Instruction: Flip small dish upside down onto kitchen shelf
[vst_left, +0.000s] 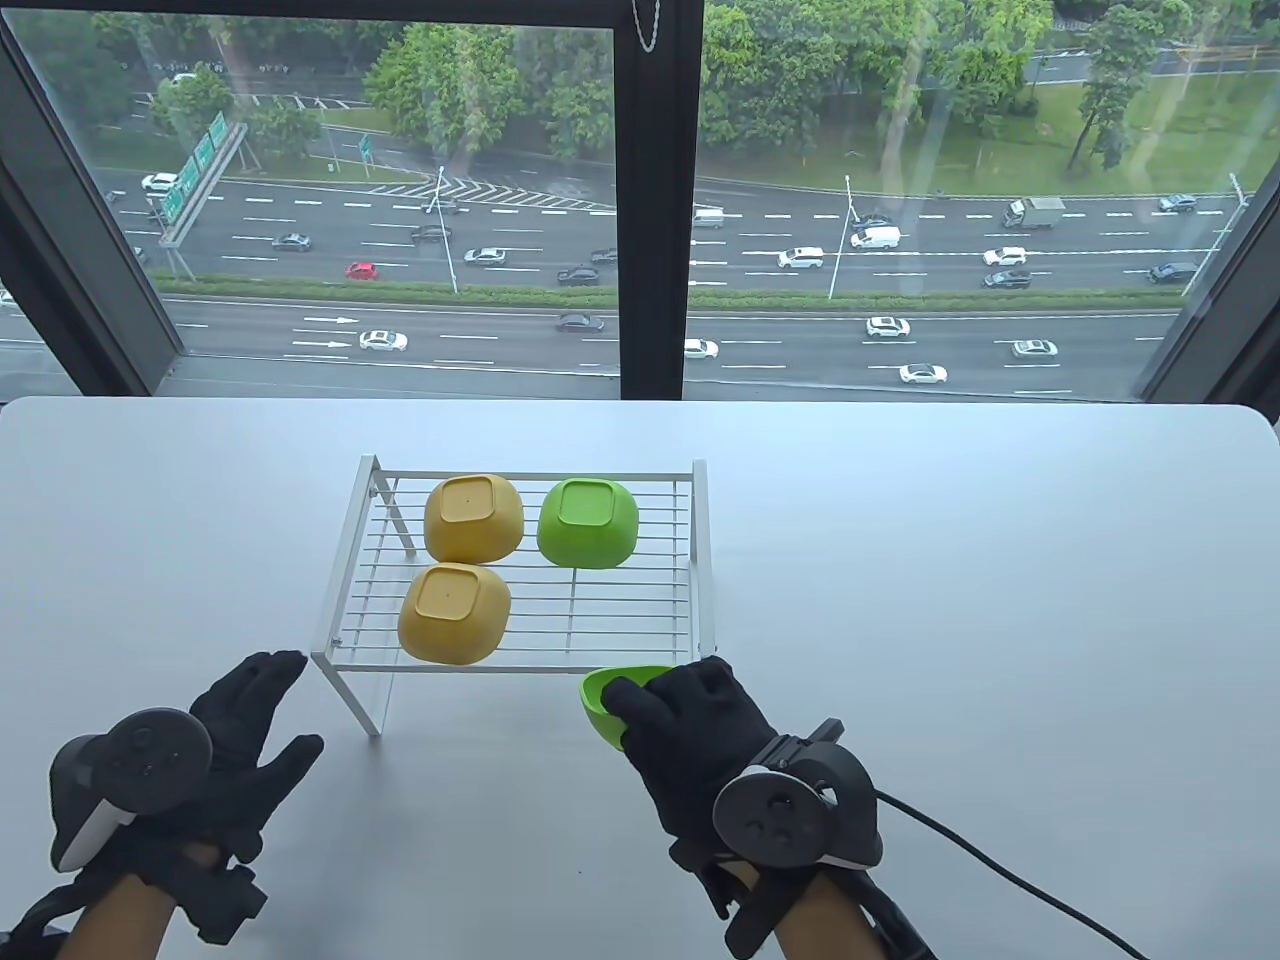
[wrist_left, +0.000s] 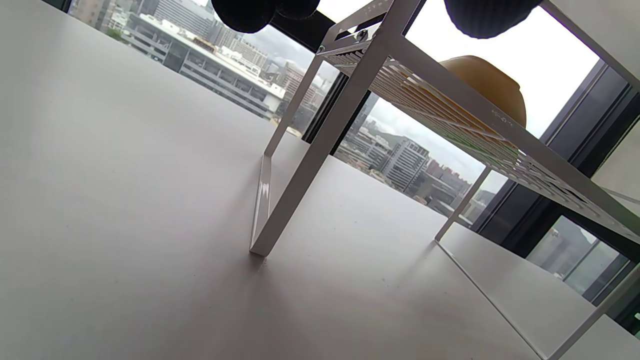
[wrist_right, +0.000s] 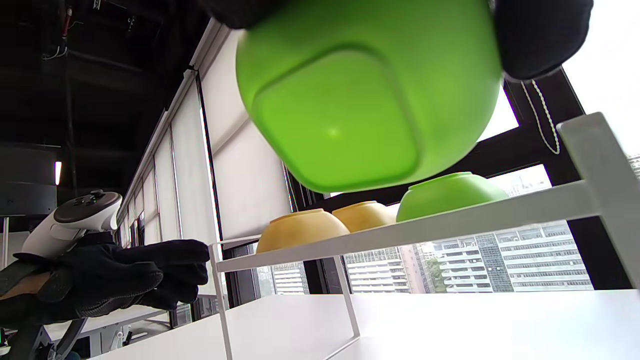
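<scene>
Gripping a green small dish (vst_left: 608, 700) from above, the right hand (vst_left: 700, 740) holds it in the air just off the near right corner of the kitchen shelf (vst_left: 640, 600), fingers curled over the rim and the hollow side tipped toward the left. From the right wrist view the dish's flat base (wrist_right: 340, 115) faces the camera, above the level of the shelf's front rail. To the left, the left hand (vst_left: 235, 740) hovers with fingers loosely spread, holding nothing, just beside the shelf's near left corner. On the wire shelf, a yellow bowl (vst_left: 455, 613) lies upside down at the near left. Farther back sit another yellow bowl (vst_left: 473, 518) and a green bowl (vst_left: 588, 522), both overturned, side by side.
</scene>
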